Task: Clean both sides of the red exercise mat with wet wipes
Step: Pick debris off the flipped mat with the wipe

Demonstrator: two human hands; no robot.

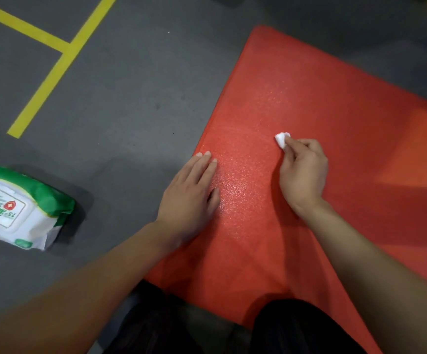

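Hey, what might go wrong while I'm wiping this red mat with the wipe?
The wet wipe is a small wad pinched in the right hand, so strokes probably cover little and could leave strips unwiped. The left hand holds down only the edge of the red mat; the far end might slide on the smooth floor.

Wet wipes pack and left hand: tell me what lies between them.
Head view: only bare grey floor separates the wet wipes pack from the left hand, which rests flat on the red mat's edge.
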